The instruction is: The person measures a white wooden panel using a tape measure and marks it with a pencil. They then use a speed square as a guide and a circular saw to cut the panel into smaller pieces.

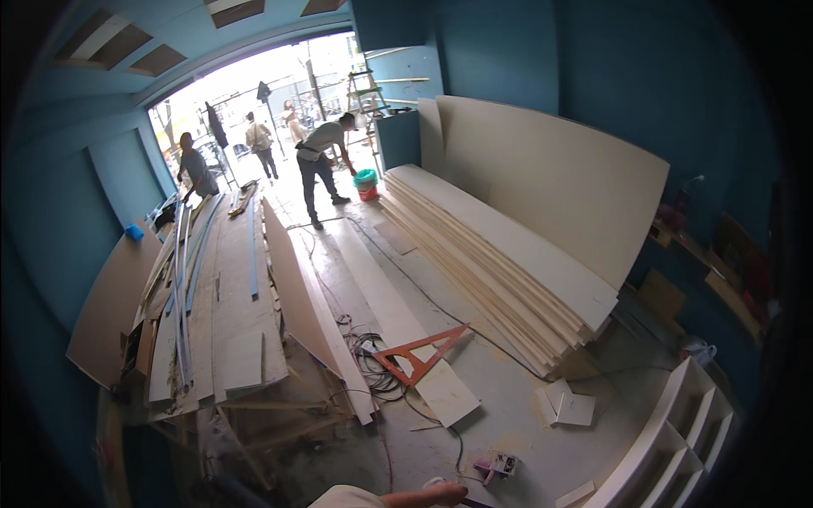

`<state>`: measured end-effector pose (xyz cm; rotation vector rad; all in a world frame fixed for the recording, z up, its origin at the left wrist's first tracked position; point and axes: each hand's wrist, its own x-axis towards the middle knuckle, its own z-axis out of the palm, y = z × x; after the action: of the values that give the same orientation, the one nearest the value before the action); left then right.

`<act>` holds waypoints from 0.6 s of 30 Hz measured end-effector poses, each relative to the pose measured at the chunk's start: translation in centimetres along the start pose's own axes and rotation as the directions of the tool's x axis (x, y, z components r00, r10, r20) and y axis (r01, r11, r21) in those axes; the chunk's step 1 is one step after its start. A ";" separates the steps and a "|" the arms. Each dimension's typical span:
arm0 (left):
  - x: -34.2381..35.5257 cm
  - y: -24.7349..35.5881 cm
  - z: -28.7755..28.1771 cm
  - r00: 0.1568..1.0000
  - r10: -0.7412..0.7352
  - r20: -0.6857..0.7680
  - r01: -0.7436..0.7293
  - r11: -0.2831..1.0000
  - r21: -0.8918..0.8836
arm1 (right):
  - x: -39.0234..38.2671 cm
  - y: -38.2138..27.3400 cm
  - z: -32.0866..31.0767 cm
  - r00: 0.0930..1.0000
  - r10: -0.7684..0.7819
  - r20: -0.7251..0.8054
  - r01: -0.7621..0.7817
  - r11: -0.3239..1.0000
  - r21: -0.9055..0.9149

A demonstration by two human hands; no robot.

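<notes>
At the lower edge, my left forearm comes in from a light sleeve and reaches rightward. My left hand (446,494) looks closed, and a dark, thin thing shows beside it; what it holds is mostly cut off by the frame. Just right of it, a small pinkish power tool with a metal base (498,466) lies on the floor. Farther ahead, a large orange triangular frame (421,354) rests across pale board pieces. A cut white board (448,393) lies under its near side. My right hand is out of the picture.
Long boards (500,254) are stacked at right, near a white shelf unit (669,449). A worktable (229,313) with metal strips stands left. Black cables (385,377) coil on the floor. One person (320,157) bends over a bucket (365,182); another (196,165) stands at the table's far end.
</notes>
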<state>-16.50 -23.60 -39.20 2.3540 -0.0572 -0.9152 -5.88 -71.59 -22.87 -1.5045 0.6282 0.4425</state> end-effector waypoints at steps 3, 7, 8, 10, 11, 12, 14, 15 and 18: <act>2.0 1.8 1.4 1.000 0.014 -0.016 -0.012 0.996 0.090 | 4.4 2.7 -10.7 0.979 0.093 -0.183 -0.062 0.984 0.168; 3.1 3.7 2.4 0.991 0.118 0.061 -0.129 0.963 0.236 | 8.2 11.1 -20.1 0.988 0.111 -0.103 -0.102 0.991 0.086; 3.4 3.6 1.5 0.984 0.120 0.135 -0.158 0.933 0.324 | 7.3 14.7 -21.7 0.988 0.113 -0.103 -0.101 0.988 0.114; 5.0 4.3 -0.3 0.934 0.134 0.331 -0.283 0.842 0.459 | 4.5 21.1 -22.5 0.968 0.017 -0.252 -0.057 0.986 -0.154; 6.2 5.1 -0.8 0.911 0.160 0.380 -0.360 0.758 0.544 | 3.7 23.9 -22.2 0.931 -0.204 -0.302 -0.052 0.746 -0.664; 7.8 5.6 -1.6 0.896 0.185 0.403 -0.414 0.674 0.612 | 2.7 26.0 -21.4 0.868 -0.322 -0.379 -0.205 0.463 -0.863; 10.9 7.2 -2.6 0.920 0.255 0.299 -0.389 0.694 0.605 | 0.2 28.4 -21.1 0.932 0.209 -0.298 -0.360 0.642 -0.677; 12.5 8.3 -2.1 0.895 0.397 0.202 -0.444 0.765 0.467 | -0.3 28.3 -21.1 0.947 0.277 -0.164 -0.304 0.603 -0.738; 18.0 13.3 -3.1 0.960 0.137 0.244 -0.221 0.906 0.362 | -2.3 25.9 -20.6 0.792 0.462 -0.399 -0.573 0.788 -0.225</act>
<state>1.44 -37.31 -40.84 2.5364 -0.5842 -1.1442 -26.23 -90.87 -40.67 -1.7345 1.3111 0.7700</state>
